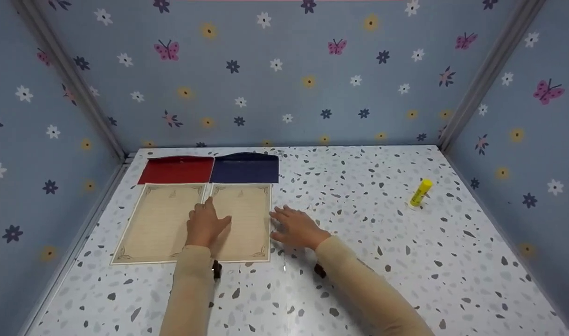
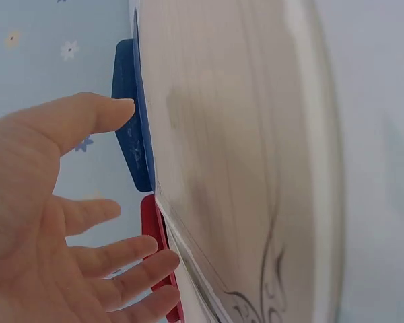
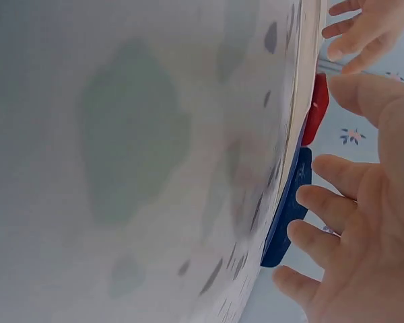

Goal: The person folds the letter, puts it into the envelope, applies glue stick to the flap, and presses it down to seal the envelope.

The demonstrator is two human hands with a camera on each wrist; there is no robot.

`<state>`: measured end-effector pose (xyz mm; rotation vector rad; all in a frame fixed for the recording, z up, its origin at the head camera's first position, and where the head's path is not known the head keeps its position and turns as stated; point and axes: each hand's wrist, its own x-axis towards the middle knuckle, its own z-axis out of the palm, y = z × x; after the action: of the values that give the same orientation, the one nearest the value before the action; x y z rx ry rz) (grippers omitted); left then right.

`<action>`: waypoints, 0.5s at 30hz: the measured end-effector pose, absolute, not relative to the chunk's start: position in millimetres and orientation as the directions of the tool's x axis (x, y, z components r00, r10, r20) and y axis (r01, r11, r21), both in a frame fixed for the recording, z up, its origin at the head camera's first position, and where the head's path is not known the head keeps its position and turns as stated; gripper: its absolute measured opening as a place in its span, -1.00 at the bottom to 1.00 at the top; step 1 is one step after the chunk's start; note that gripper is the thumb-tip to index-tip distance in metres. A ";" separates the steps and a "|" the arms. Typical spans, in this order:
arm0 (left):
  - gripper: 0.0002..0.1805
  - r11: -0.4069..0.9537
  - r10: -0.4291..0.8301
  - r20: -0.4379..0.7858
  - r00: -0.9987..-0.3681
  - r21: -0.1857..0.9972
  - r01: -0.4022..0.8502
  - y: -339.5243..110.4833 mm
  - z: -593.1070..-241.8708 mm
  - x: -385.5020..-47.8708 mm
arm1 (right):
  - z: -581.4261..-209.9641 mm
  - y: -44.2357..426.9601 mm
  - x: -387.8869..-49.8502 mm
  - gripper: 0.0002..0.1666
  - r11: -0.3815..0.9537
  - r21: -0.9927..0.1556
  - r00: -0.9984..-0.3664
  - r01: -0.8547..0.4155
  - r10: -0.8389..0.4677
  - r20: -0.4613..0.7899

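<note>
Two cream sheets of bordered letter paper lie side by side: the left sheet (image 1: 149, 224) and the right sheet (image 1: 249, 228). Above them are a red envelope (image 1: 179, 170) and a dark blue envelope (image 1: 247, 169), their flaps raised at the back. My left hand (image 1: 205, 225) is over the seam between the sheets, thumb spread over the right one. Along the right sheet's outer edge is my right hand (image 1: 297, 227), its fingers extended toward that edge. Neither hand grips anything. In the left wrist view, the left fingers (image 2: 131, 269) are spread apart and relaxed.
A yellow glue stick (image 1: 420, 193) stands on the right part of the speckled table (image 1: 359, 186). Blue flowered panels (image 1: 284, 70) enclose the table at the back and both sides.
</note>
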<state>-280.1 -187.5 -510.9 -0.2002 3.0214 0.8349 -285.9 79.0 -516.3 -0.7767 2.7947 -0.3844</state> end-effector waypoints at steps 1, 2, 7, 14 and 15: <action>-0.08 0.842 -0.137 -0.040 -0.990 0.522 -0.137 -188.5 -511.4 -280.0 | -517.2 76.9 -285.6 -0.21 0.824 -0.303 -0.833 -0.478 -0.535 -0.139; -0.08 0.830 -0.152 -0.049 -0.987 0.537 -0.154 -189.3 -512.1 -280.0 | -517.7 75.0 -285.3 -0.22 0.822 -0.301 -0.829 -0.484 -0.541 -0.143; -0.16 0.773 -0.221 -0.090 -0.971 0.590 -0.231 -192.3 -512.7 -280.0 | -517.7 68.0 -285.4 -0.28 0.802 -0.285 -0.806 -0.524 -0.576 -0.139; -0.26 0.715 -0.255 -0.151 -0.955 0.635 -0.292 -192.3 -511.8 -279.4 | -516.0 66.3 -284.5 -0.31 0.808 -0.267 -0.791 -0.525 -0.579 -0.198; -0.26 0.706 -0.256 -0.154 -0.954 0.644 -0.293 -192.3 -512.0 -279.6 | -515.6 66.4 -284.3 -0.30 0.809 -0.269 -0.791 -0.522 -0.578 -0.201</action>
<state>-279.6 -192.3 -512.0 -0.4591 2.8525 1.0914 -284.3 66.4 -515.6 -0.8453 2.7222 -0.2893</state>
